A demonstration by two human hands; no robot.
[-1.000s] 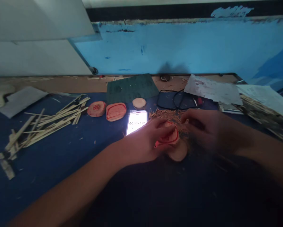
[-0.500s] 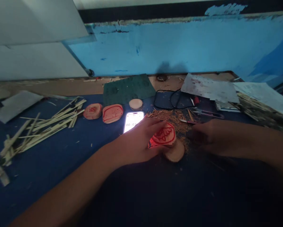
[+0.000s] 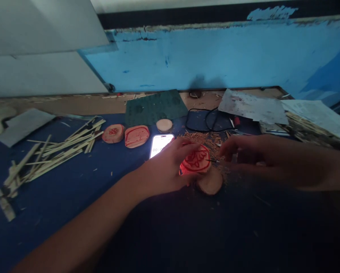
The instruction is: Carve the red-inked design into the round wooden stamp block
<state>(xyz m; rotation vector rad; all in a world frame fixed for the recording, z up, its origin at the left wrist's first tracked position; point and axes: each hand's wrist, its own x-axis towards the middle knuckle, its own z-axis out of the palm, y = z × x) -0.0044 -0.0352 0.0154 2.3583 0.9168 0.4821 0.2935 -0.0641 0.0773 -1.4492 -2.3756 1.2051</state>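
My left hand [image 3: 172,163] is closed around the left side of a wood slice [image 3: 200,161] with a red drawing and red rim line on its face. That slice leans on a plain wood slice [image 3: 211,182] below it. My right hand [image 3: 244,151], blurred, pinches a slim pointed tool [image 3: 214,160]; its dark tip is at the right edge of the red-marked slice, and I cannot tell if it touches. Its exact kind is not clear. A lit phone [image 3: 160,144] showing a timer lies behind my left hand. Wood shavings [image 3: 205,139] are heaped beyond the slice.
Two red-marked wood slices [image 3: 137,136] and a small pale disc [image 3: 164,125] sit behind the phone. Several thin wood strips [image 3: 62,149] lie at left. A green sheet [image 3: 157,108], a black cord [image 3: 197,129] and a grey sheet [image 3: 252,106] lie near the blue wall [image 3: 201,57].
My right hand has moved left toward the red-marked slice, and the tool's tip now shows at its edge. The left hand keeps its hold on the slice.
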